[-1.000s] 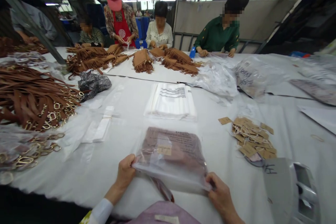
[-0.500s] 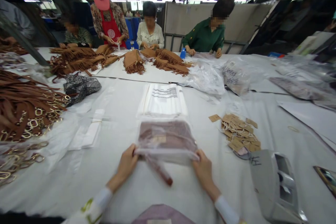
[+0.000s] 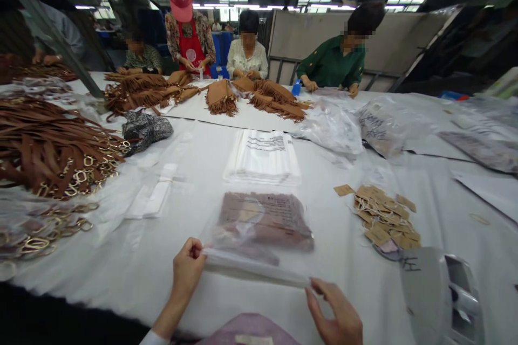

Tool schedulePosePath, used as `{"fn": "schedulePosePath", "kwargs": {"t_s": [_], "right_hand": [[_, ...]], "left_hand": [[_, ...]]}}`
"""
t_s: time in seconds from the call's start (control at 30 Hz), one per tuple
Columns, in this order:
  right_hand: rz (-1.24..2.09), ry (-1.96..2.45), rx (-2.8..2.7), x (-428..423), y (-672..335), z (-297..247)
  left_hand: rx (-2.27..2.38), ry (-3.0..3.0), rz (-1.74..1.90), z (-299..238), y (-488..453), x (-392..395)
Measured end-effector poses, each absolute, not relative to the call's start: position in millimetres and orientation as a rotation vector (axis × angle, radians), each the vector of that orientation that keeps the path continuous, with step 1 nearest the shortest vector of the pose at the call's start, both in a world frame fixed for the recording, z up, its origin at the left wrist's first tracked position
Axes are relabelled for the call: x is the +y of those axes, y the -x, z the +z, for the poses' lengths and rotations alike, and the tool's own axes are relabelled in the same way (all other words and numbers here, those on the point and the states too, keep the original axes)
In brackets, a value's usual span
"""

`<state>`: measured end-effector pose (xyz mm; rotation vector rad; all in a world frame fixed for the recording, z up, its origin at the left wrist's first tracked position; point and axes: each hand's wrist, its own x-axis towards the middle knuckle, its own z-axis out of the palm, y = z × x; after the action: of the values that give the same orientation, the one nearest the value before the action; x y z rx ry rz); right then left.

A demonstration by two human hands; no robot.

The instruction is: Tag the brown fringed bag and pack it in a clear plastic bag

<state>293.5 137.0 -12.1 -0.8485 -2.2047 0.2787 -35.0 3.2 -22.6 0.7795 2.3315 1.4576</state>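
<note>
A clear plastic bag with black print lies in front of me. Inside it is a flat brown piece, seemingly leather, with a tan tag under the film. My left hand pinches the left corner of the bag's near edge. At the right corner of that edge, my right hand has its thumb and forefinger closed on the film. The edge is stretched between both hands, slanting down to the right. Below it, a mauve item shows at the bottom of the view.
Beyond stands a stack of printed plastic bags. Cardboard tags and a grey tape dispenser are on the right. Brown straps with gold clasps heap up at left. Co-workers handle fringed brown pieces across the table.
Both hands have come nearer to me, drawing the bag's edge out. A brown strap end that hung outside the bag no longer shows there. The view has turned slightly left.
</note>
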Motion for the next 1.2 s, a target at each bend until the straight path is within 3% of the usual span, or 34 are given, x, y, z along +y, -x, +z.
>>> {"fn": "schedulePosePath", "kwargs": {"t_s": [0.13,0.4,0.57,0.73,1.2], "right_hand": [[0.293,0.342,-2.369,108,-248,-17],[0.097,0.569,-2.554,127,-190,-38],[-0.044,0.478,-2.815,170,-168,-31],[-0.048,0.329,-2.907,195,-162,-31],[0.036,0.220,-2.789,203,-164,-28]], "left_hand": [[2.381,-0.913,1.531,-11,29,-1],[2.287,-1.241,1.408,-16,4,3],[2.297,-1.263,1.456,-25,6,-5],[2.455,-1.294,1.530,-25,13,-22],[2.166,-1.591,1.520,-55,-20,-91]]}}
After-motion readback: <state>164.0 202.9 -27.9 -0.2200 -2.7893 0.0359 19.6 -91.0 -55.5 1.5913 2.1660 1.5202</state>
